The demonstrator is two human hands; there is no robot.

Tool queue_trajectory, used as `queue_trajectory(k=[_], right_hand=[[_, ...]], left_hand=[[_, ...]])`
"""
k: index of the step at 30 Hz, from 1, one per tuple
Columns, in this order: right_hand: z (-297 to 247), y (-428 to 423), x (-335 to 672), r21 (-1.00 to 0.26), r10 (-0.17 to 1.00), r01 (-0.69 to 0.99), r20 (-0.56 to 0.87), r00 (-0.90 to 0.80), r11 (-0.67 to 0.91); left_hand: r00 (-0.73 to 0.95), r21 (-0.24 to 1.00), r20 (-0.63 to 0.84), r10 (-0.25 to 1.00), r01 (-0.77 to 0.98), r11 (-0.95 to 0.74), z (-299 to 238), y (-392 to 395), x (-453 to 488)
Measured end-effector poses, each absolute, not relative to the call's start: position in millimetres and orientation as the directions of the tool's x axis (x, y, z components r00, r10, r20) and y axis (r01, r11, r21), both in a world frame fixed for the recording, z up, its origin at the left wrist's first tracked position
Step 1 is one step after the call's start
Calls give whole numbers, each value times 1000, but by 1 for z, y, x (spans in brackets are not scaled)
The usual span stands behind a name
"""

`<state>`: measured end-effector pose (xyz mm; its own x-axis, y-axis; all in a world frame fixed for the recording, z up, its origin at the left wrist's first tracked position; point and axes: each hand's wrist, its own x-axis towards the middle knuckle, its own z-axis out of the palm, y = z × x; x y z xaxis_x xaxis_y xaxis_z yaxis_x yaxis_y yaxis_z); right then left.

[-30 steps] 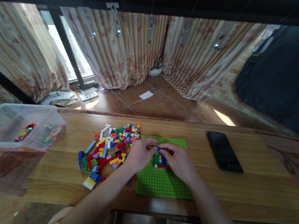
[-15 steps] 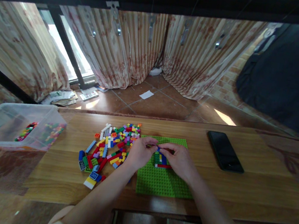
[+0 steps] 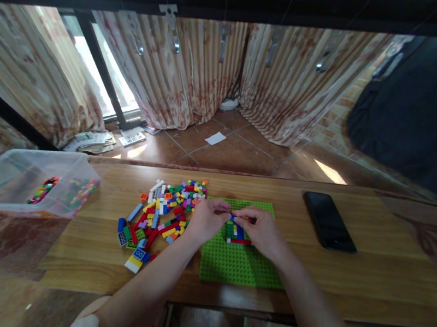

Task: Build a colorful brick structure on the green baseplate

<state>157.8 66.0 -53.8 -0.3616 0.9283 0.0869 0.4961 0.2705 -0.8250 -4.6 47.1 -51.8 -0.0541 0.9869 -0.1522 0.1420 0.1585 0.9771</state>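
Observation:
A green studded baseplate (image 3: 237,266) lies on the wooden table (image 3: 370,276). Near its far half stands a small build of blue, red, white and green bricks (image 3: 237,234). My left hand (image 3: 206,219) and my right hand (image 3: 261,231) meet over the build, fingertips pinched together at its top edge. What the fingertips hold is too small to make out. A loose pile of coloured bricks (image 3: 160,215) spreads just left of my left hand.
A black phone (image 3: 329,221) lies face up right of the baseplate. A clear plastic bin (image 3: 11,189) with some bricks inside hangs over the table's left end. Beyond the table are a tiled floor and striped curtains.
Both hands stay pinched over the build with only slight finger shifts. The view has drifted a little to the left.

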Motion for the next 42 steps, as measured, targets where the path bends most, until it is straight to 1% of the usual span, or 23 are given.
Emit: queue_trajectory(k=[7,16,21,26,29,32,35,39,42], right_hand=[[-51,65,158,-802,917,514,99,-387,303],[-54,66,159,-807,911,502,102,-400,311],[-55,64,159,-776,918,541,120,-379,325],[-56,60,156,-770,914,538,138,-382,342],[-57,58,156,-766,923,546,155,-353,338],[-57,60,158,-800,924,509,140,-357,318],[-58,65,162,-848,932,465,88,-352,255],[-58,72,167,-862,965,478,48,-258,170],[-57,73,167,-857,972,493,35,-234,150]], left_hand=[[-66,975,-151,986,156,160,-50,48,-4],[-79,969,-120,990,207,134,-51,49,-4],[-95,962,-129,987,230,148,-58,52,-3],[-101,961,-133,986,229,154,-61,53,-2],[-94,961,-121,988,238,140,-58,52,-2],[-78,960,-115,990,249,131,-56,52,-2],[-60,958,-118,991,255,130,-56,52,-2],[-55,954,-129,990,267,139,-58,52,-2],[-71,948,-129,989,285,145,-59,53,-2]])
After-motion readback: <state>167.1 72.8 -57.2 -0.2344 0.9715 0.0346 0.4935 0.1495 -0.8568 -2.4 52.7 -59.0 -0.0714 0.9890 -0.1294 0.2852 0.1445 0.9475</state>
